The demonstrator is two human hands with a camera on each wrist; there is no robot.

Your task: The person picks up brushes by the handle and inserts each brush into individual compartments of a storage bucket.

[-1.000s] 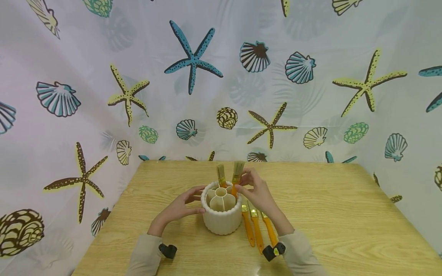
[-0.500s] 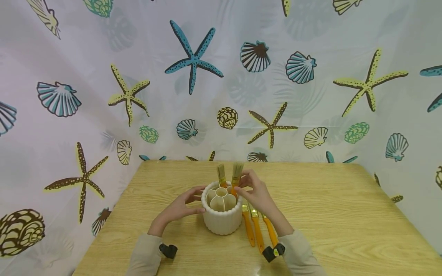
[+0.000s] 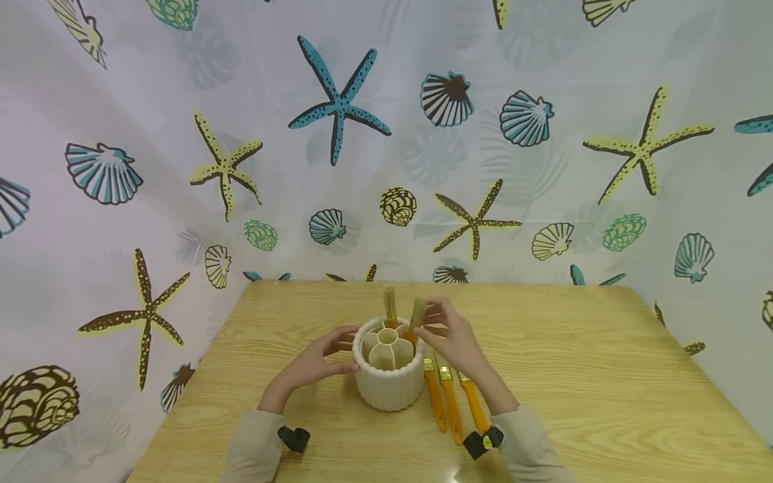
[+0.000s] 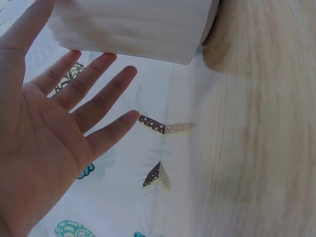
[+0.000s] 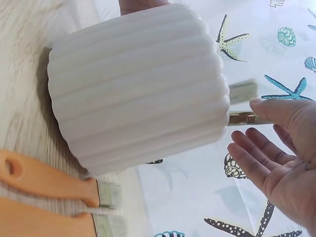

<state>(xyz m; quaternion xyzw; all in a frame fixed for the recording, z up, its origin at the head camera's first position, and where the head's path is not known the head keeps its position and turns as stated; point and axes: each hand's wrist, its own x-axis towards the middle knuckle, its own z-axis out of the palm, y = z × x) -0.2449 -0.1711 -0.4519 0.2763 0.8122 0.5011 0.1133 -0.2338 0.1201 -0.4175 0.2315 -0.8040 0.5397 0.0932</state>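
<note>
A white ribbed pot (image 3: 389, 386) with a divided insert stands upright on the table. Two paintbrushes are in it, bristles up: one farther back (image 3: 390, 305) and one at the right (image 3: 418, 312). My left hand (image 3: 317, 359) is at the pot's left side; in the left wrist view its fingers (image 4: 106, 94) are spread, tips close to the pot wall. My right hand (image 3: 449, 335) is around the right brush's bristle end, thumb beside it, other fingers loosely spread. In the right wrist view, my thumb (image 5: 281, 111) covers part of that brush (image 5: 242, 118).
Several orange-handled paintbrushes (image 3: 449, 406) lie side by side on the wooden table (image 3: 574, 376), right of the pot. Under my right forearm, one is partly covered. A white curtain (image 3: 386, 147) with starfish and shell prints hangs behind and at both sides.
The right brush sits lower in the pot and leans a little right. Both brushes have turned, their bristles now more edge-on. My right hand's fingers have loosened slightly; the left hand stays put.
</note>
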